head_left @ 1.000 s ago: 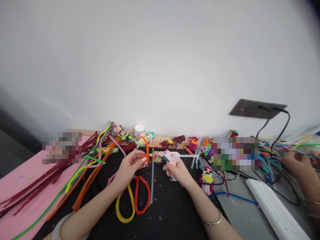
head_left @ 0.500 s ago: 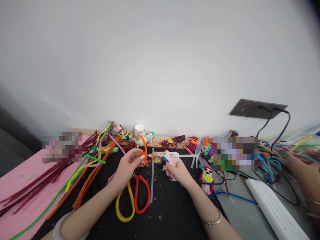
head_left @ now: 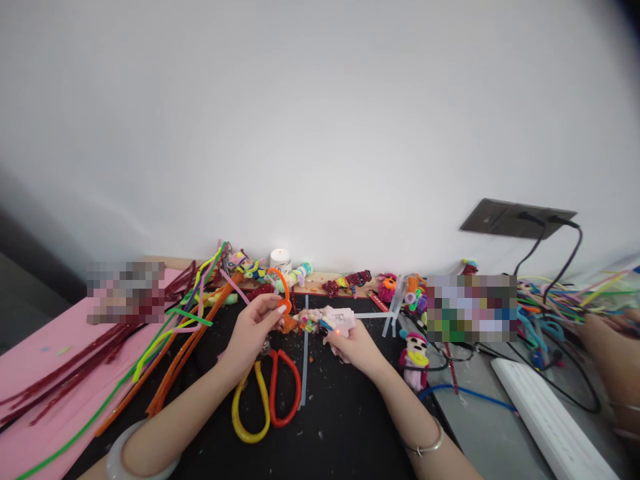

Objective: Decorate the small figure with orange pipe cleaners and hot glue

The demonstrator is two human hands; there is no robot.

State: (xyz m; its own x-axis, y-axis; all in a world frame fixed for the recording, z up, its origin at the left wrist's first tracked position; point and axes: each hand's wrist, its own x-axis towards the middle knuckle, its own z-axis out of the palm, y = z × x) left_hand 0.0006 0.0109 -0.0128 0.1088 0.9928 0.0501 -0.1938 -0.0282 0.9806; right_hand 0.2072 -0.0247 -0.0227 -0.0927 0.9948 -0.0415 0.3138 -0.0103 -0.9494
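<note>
My left hand [head_left: 257,325] pinches an orange pipe cleaner [head_left: 287,283] bent into a curl, its free end arching upward. A pale pink hot glue gun [head_left: 343,321] is gripped in my right hand [head_left: 354,347], with a small red light glowing near the fingers. Its nozzle end [head_left: 311,319], crusted with multicoloured glue and fuzz, points left and is at or very near the orange piece; contact cannot be made out. A clear glue stick [head_left: 373,315] sticks out behind the gun. Scissors with yellow and red handles [head_left: 285,390] lie below my left hand, their blades mostly hidden.
Loose pipe cleaners [head_left: 170,360] spread over the pink sheet [head_left: 35,393] at left. Finished figures, a white cup [head_left: 281,260] and a pipe-cleaner doll [head_left: 415,360] stand around the black mat [head_left: 330,427]. At right are a white power strip [head_left: 550,413], cables and another person's hand [head_left: 610,340].
My left hand has shifted slightly left with the orange pipe cleaner. The glue gun has edged slightly left and tilted a little. The other person's hand at right has moved slightly.
</note>
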